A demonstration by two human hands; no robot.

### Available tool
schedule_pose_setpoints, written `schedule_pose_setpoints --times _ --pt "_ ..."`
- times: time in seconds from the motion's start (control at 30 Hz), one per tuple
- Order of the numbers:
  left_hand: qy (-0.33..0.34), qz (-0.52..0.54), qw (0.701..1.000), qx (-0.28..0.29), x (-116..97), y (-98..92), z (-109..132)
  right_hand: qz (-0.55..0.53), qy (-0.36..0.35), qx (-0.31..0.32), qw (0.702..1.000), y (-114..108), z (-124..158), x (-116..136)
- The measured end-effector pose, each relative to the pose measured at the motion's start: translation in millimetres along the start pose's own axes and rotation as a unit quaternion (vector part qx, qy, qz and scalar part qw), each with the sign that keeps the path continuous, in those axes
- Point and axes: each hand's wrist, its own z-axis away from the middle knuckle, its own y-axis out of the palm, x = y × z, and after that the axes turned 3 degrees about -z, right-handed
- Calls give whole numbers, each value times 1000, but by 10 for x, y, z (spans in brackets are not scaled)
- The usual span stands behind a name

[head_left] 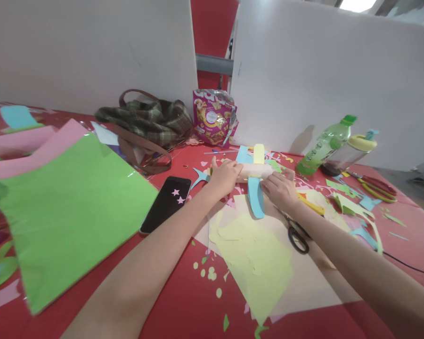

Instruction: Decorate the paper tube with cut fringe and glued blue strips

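A pale pink rolled paper tube (255, 170) lies crosswise between my hands at the table's middle. My left hand (225, 179) is closed around its left end, fingertips on top. My right hand (280, 189) grips the right end with bent fingers. From under the tube a blue paper strip (256, 200) with a rounded end points toward me. A yellow paper strip (258, 154) sticks out on the far side. Black-handled scissors (298, 239) lie below my right wrist, partly hidden by the forearm. Beside that wrist is a yellow-handled tool (313, 205), its kind unclear.
Yellow paper (256, 263) and pale sheets cover the front. A phone (167, 202) and a large green sheet (77, 212) lie left. Behind stand a plaid bag (144, 120) and a purple snack bag (214, 117). Right are a green bottle (323, 146), a cup (353, 153) and red-yellow scissors (379, 187).
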Motion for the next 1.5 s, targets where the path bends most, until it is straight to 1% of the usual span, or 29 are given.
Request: schedule_pose_setpoints --times 0.23,0.63,1.03,1.33,1.5 --pt "0 -2 1000 1 -2 5 -1 13 -8 -4 1000 2 -11 -2" --pt "-1 -6 1000 3 -7 -8 -2 34 -23 8 999 20 -8 4" --pt "0 -3 1000 -2 -8 -7 3 44 -59 26 997 4 -21 -11" --pt "0 -2 1000 -4 -10 7 -2 30 -43 21 998 4 -31 -34" --pt "-1 -3 1000 -3 -6 8 -5 7 -9 0 1000 28 -19 -44"
